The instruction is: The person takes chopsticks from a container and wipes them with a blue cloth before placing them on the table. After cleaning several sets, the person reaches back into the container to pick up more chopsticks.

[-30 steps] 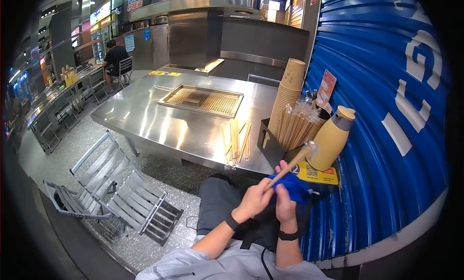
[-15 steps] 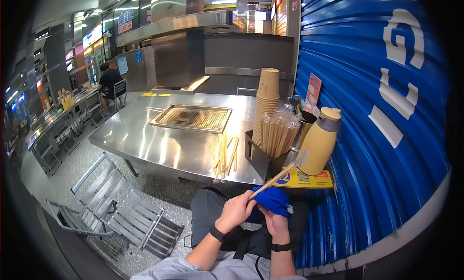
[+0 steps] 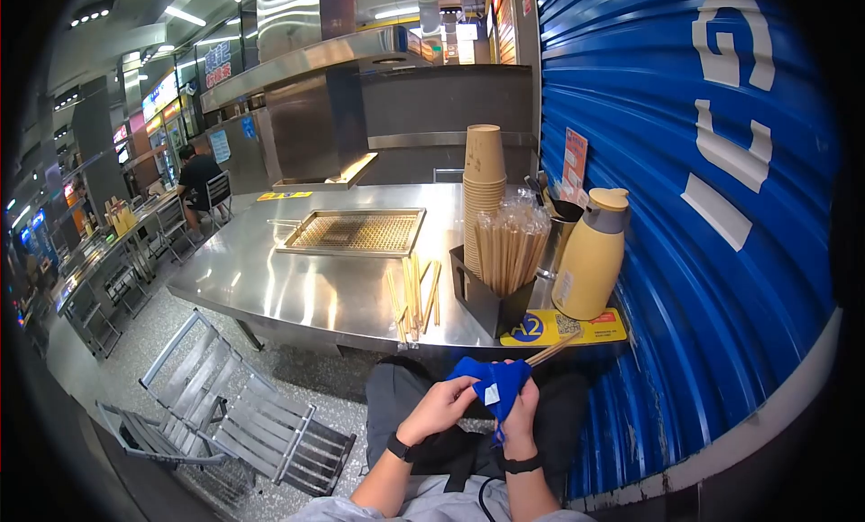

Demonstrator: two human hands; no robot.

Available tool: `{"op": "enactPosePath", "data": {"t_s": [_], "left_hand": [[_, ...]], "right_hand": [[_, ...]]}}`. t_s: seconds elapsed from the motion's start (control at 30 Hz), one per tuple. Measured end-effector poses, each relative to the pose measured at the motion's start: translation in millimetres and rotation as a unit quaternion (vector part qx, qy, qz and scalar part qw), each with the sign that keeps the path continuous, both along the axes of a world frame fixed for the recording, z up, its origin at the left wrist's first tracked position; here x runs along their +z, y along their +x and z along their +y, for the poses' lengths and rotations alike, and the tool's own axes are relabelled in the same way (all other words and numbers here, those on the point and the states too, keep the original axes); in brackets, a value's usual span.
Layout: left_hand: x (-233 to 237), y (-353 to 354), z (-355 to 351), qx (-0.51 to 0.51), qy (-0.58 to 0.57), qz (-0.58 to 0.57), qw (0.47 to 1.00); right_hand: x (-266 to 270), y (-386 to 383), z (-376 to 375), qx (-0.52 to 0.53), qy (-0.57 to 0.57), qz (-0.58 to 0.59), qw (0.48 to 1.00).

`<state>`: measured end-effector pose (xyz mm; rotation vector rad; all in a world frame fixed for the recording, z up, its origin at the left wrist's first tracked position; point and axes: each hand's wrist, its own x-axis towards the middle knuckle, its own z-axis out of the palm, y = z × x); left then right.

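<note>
Over my lap, both hands are on a blue cloth [image 3: 497, 380] with a small white label. My left hand [image 3: 440, 407] pinches its left edge between thumb and fingers. My right hand [image 3: 520, 421] is closed around its lower right side. A pair of wooden chopsticks [image 3: 551, 351] sticks out past the cloth to the upper right, by my right hand; their lower ends are hidden. Ahead on the steel table lie several loose chopsticks [image 3: 413, 297]. Wrapped chopsticks [image 3: 512, 251] stand in a black holder [image 3: 487, 306].
The steel table [image 3: 333, 292] has a grill grate [image 3: 353, 232] set in it. Stacked paper cups [image 3: 484, 161] and a yellow jug [image 3: 590, 261] stand at the right, beside a blue shutter [image 3: 703, 297]. A folding chair [image 3: 243, 423] is at the left; a person [image 3: 200, 181] sits farther off.
The chopsticks, earlier in my left hand and rising to the upper right, now lie lower behind the cloth by my right hand. My left hand has shifted to the cloth, whose label faces me.
</note>
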<state>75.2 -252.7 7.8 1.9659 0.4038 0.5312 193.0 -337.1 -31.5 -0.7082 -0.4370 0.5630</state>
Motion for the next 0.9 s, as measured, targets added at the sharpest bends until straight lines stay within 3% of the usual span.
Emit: {"op": "enactPosePath", "data": {"t_s": [0.1,0.23,0.33,0.47,0.53,0.6,0.63,0.73,0.77,0.9], "left_hand": [[-6.9,1.5,-1.1,0.000,0.008,-0.039,0.999],[7.5,-13.1,8.7,-0.018,0.031,0.017,0.999],[3.3,-21.8,15.7,-0.022,0.028,-0.014,0.999],[12.4,-17.9,5.8,-0.005,-0.002,0.006,1.000],[5.4,-4.1,-5.2,-0.021,-0.034,0.023,0.999],[-18.6,12.7,-13.8,-0.039,-0.073,-0.049,0.995],[-18.7,10.3,-14.5,-0.043,-0.108,0.011,0.993],[-16.5,7.0,-13.3,-0.044,-0.068,0.033,0.996],[-11.8,7.8,-14.6,-0.065,-0.013,-0.014,0.998],[-11.0,3.3,-8.4,-0.093,0.042,0.081,0.991]], "right_hand": [[2.7,4.5,-5.4,-0.019,0.003,0.009,1.000],[9.8,25.4,-17.9,-0.071,0.040,0.037,0.996],[16.7,39.3,-27.4,-0.133,0.075,0.074,0.986],[14.0,36.3,-20.6,-0.125,0.102,0.064,0.985],[26.4,8.6,-17.5,-0.036,0.076,0.058,0.995],[15.8,-12.8,-8.6,-0.034,0.014,0.015,0.999],[5.8,-15.0,-7.1,-0.026,0.012,0.013,1.000],[7.9,-6.8,-7.3,-0.048,0.010,0.030,0.998],[-1.5,0.2,-8.9,-0.064,-0.010,0.030,0.997],[4.0,28.1,-24.2,-0.123,0.007,0.046,0.991]]}}
